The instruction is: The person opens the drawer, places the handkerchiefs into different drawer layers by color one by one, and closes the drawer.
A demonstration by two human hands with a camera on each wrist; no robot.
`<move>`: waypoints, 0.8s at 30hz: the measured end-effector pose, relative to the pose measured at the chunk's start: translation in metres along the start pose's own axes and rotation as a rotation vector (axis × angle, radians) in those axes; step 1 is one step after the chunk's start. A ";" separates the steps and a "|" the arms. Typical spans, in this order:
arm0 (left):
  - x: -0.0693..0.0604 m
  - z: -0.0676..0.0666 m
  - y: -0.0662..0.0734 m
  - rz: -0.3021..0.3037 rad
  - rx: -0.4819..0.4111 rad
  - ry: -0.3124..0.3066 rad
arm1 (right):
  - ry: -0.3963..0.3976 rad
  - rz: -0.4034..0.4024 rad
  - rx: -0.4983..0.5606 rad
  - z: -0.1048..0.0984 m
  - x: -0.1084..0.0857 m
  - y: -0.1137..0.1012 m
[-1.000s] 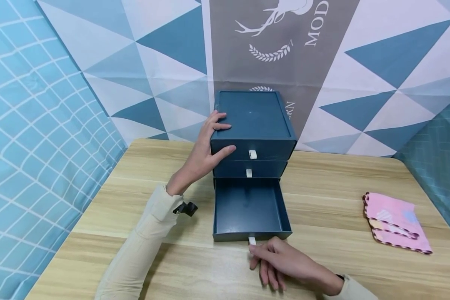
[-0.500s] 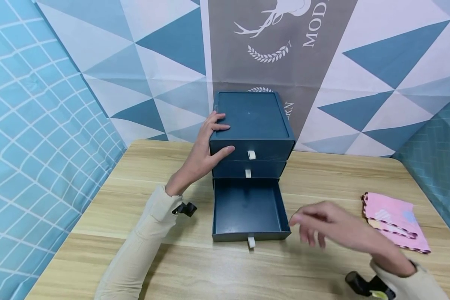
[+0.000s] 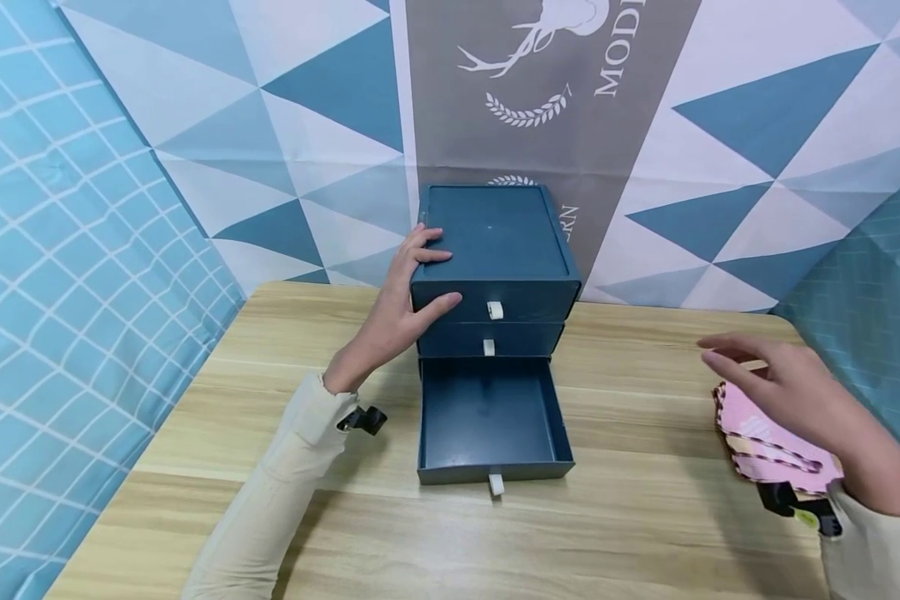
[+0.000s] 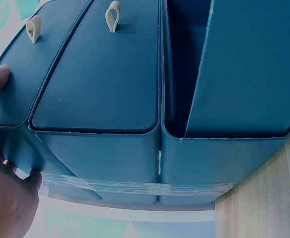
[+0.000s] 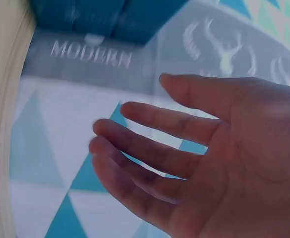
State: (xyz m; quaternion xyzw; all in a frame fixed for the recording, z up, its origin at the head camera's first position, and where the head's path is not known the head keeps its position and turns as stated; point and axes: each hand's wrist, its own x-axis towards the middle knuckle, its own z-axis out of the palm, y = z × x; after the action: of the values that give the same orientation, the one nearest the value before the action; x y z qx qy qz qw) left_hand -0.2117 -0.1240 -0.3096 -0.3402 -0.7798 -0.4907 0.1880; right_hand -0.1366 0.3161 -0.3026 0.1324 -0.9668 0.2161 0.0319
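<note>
A dark blue set of drawers (image 3: 498, 237) stands at the back of the table, with its bottom drawer (image 3: 487, 425) pulled out and nothing inside. My left hand (image 3: 401, 312) rests against its upper left corner, thumb on the top drawer's front and fingers over the top edge. In the left wrist view, part of that hand (image 4: 8, 193) touches the cabinet's side. Over at the right, my right hand (image 3: 802, 392) hovers above a folded pink cloth (image 3: 750, 429) with a checked border, partly hiding it. The right wrist view shows the hand (image 5: 199, 153) with relaxed fingers and nothing held.
The wooden table (image 3: 607, 542) ends at a wall sheet (image 3: 352, 125) with triangles and a deer print. A blue grid-patterned sheet (image 3: 52, 275) hangs at the left. White pull tabs stick out from each drawer, the lowest tab (image 3: 497, 485) toward the front.
My right hand has let go of the bottom drawer's tab and moved right and away to above the pink cloth. The left hand stays on the cabinet, and the drawer remains pulled out.
</note>
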 end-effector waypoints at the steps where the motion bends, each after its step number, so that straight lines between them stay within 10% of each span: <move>1: 0.000 0.000 0.000 0.000 0.002 -0.001 | 0.018 0.012 -0.017 0.000 0.001 0.006; 10: 0.001 -0.001 0.001 0.018 0.007 0.001 | 0.044 0.108 -0.109 -0.001 0.005 0.059; 24: 0.002 0.000 0.001 0.012 0.010 -0.003 | -0.150 0.150 -0.071 0.012 0.002 0.136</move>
State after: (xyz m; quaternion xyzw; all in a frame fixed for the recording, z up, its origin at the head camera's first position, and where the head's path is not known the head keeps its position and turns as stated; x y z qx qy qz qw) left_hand -0.2123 -0.1236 -0.3079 -0.3449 -0.7804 -0.4851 0.1916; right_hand -0.1756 0.4288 -0.3687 0.0743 -0.9807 0.1731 -0.0523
